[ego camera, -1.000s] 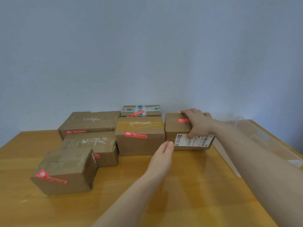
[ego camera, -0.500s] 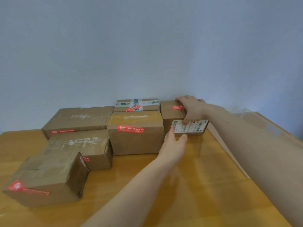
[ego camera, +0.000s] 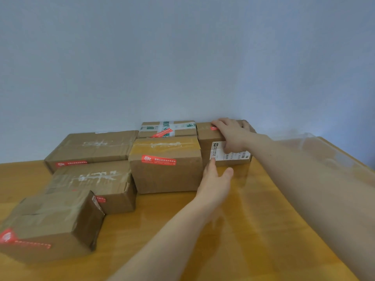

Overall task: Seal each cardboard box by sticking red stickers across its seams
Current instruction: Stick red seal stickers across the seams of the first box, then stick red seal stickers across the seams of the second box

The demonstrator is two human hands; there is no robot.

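Right hand (ego camera: 231, 134) fingers curl over the labelled box (ego camera: 207, 136); left hand (ego camera: 215, 179), fingers spread, should steady its near face.

Right hand (ego camera: 231, 134) covers most of a red sticker (ego camera: 214, 128) and part of the white label (ego camera: 231, 154); nearest box (ego camera: 50, 224) cropped at left edge; label print illegible.

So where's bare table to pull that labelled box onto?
Bare wooden table lies in front of the white-labelled cardboard box, between the left hand and right forearm. Crowded left: the red-stickered middle box sits close beside it. A clear plastic sheet borders the right.
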